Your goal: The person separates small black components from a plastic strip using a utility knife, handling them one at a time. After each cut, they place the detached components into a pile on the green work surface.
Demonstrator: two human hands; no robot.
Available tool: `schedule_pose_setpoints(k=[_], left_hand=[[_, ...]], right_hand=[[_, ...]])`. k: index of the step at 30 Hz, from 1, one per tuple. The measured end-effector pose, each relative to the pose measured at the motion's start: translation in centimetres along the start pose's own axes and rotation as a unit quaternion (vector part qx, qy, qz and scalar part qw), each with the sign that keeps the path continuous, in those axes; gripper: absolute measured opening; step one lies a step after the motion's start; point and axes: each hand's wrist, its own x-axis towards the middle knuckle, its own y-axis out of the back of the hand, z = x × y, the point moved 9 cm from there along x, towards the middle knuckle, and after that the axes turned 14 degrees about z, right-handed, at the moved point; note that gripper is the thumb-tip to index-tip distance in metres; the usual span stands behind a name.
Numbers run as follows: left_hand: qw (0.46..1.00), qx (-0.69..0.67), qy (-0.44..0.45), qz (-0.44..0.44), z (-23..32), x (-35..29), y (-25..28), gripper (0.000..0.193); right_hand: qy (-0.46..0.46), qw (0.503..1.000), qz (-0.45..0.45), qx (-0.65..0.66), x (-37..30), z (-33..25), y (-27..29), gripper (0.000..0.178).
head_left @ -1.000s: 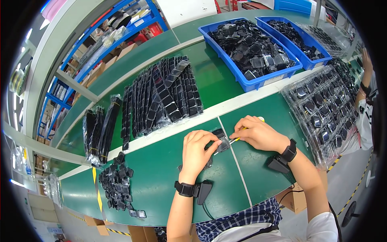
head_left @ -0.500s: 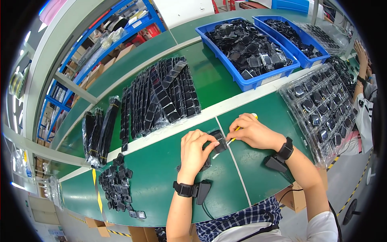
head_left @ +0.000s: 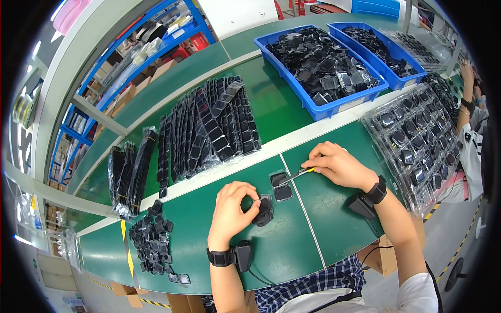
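- Bench [head_left: 334, 224]: green, under both hands.
- Tray [head_left: 373, 123]: clear, rows of black pieces [head_left: 407, 156]; right of the right hand.
- Near bin [head_left: 349, 101]: blue, heaped with black pieces; beyond the right hand.
- Strips [head_left: 209, 125]: black, laid side by side; beyond the left hand.
- Far bin [head_left: 409, 81]: blue, partly filled; beyond the near bin, ahead and right of the right hand.
- Bundles [head_left: 138, 172]: black, banded; ahead and left of the left hand.
- Pile [head_left: 151, 237]: loose, black; left of the left hand.
- Right hand [head_left: 336, 164]: gripping a yellow-handled tool [head_left: 300, 173].
- Left hand [head_left: 232, 208]: thumb and forefinger curled at the stack's edge; cannot tell whether they pinch anything.
- Stack [head_left: 265, 213]: black, just right of the left fingertips.
- Two squares [head_left: 283, 193]: between the hands; tool tip at the farther one, contact unclear.
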Motion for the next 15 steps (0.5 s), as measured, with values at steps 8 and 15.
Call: schedule_pose_setpoints(k=[8,15], left_hand=[[0.998,0.028,-0.032,-0.056,3.1,-0.2,-4.3,0.077],[0.996,0.073,-0.028,-0.035,3.6,0.2,-4.0,0.061]], right_hand=[[0.04,0.997,-0.023,-0.06,-0.6,-1.6,-1.7,0.025],[0.03,0.998,-0.03,-0.054,-0.7,-1.5,-1.5,0.024]])
